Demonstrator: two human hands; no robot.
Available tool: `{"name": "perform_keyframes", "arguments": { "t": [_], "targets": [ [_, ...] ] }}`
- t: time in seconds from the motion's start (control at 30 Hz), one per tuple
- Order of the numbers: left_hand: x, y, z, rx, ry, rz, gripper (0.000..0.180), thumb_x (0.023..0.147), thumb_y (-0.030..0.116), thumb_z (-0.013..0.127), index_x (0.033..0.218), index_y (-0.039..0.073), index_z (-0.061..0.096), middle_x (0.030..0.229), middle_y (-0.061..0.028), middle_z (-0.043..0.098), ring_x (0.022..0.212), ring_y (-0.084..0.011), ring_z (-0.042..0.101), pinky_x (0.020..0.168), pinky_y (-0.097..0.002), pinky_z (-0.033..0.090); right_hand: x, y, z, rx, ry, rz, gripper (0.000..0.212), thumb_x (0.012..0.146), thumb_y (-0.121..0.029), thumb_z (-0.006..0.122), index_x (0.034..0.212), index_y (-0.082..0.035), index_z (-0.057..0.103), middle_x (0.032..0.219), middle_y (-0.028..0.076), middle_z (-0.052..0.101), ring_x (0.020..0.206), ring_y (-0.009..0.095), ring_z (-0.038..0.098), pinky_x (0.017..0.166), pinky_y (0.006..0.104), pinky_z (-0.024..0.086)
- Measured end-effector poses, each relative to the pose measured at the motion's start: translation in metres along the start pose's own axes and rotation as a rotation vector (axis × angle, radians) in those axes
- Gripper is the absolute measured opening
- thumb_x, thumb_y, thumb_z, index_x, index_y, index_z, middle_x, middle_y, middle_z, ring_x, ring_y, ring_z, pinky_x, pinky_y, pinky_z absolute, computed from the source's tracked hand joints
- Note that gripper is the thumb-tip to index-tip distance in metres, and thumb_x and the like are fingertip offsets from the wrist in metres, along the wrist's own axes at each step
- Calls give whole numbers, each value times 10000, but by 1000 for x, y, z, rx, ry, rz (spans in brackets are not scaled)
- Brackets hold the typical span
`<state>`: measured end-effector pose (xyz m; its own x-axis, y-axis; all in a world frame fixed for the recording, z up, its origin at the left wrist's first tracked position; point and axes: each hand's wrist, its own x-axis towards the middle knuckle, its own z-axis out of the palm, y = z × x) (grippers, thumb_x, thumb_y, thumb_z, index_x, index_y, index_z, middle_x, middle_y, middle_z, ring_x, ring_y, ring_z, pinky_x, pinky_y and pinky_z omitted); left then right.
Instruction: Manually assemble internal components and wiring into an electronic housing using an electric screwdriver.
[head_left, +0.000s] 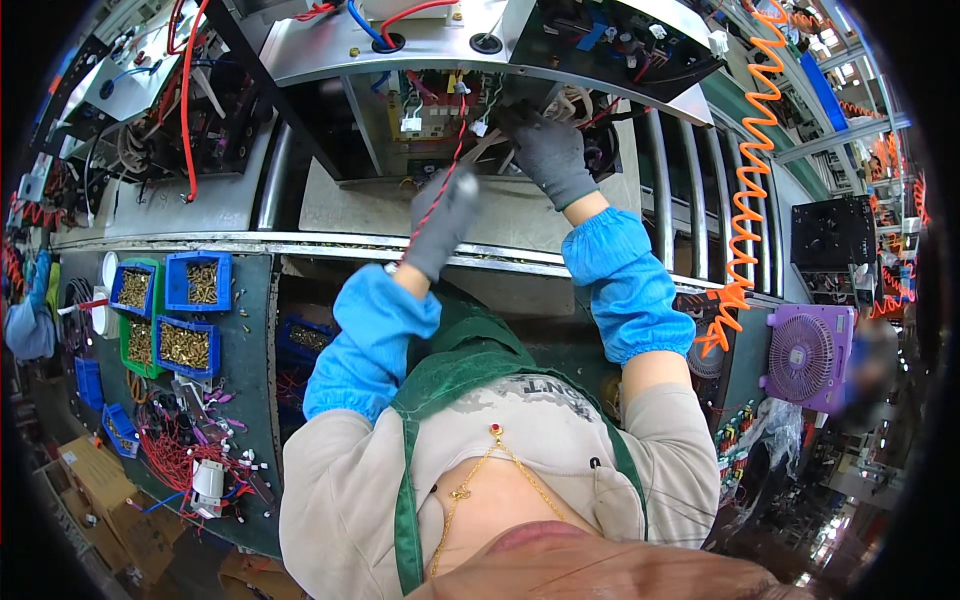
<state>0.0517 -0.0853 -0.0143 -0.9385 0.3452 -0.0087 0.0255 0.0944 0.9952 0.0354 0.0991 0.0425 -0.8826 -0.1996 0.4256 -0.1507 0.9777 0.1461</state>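
Observation:
My left hand [445, 222], in a grey work glove, is curled and smeared by motion just in front of an open metal cabinet [360, 125]. A twisted red-and-black wire [460, 135] hangs out of the cabinet and crosses the back of this glove toward the wrist. What the left fingers hold is hidden. My right hand [550, 158], gloved alike, reaches into the cabinet with fingers bent beside pale cables [490, 143]; its fingertips are lost in the dark. White plugs, one a connector [411, 124], hang near a yellowish circuit board [436, 112].
Blue bins [190, 345] of brass-coloured fasteners stand on the left bench, above a heap of red wires [180, 445]. Metal rollers [690, 190] and a coiled orange air hose [748, 200] are at right, with a purple fan [805, 355]. Another wired unit [190, 130] stands at left.

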Motion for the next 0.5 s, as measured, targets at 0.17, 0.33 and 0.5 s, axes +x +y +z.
{"name": "perform_keyframes", "arguments": {
  "t": [0.17,0.33,0.5],
  "targets": [
    [50,24,-14,75,-127,-23,448,882,423,556,1013,-5,589,820,-82,627,625,-135,609,533,-254,463,-1,1,2,43,13,-15,352,759,-130,545,1082,-248,616,1040,5,633,776,214,649,546,343,510],
    [67,26,-14,-521,-188,-361,390,906,369,534,1082,21,560,878,-108,633,672,-174,655,498,-223,478,0,4,-8,56,-22,-55,350,755,-129,539,1078,-238,616,1072,26,630,771,229,649,557,358,513],
    [70,25,-18,-84,-171,-85,420,881,427,514,1045,52,609,923,-111,660,649,-153,633,540,-302,468,0,1,2,9,-8,-61,298,745,-155,558,1027,-219,632,993,37,645,751,235,651,558,360,512]
  ]
}}
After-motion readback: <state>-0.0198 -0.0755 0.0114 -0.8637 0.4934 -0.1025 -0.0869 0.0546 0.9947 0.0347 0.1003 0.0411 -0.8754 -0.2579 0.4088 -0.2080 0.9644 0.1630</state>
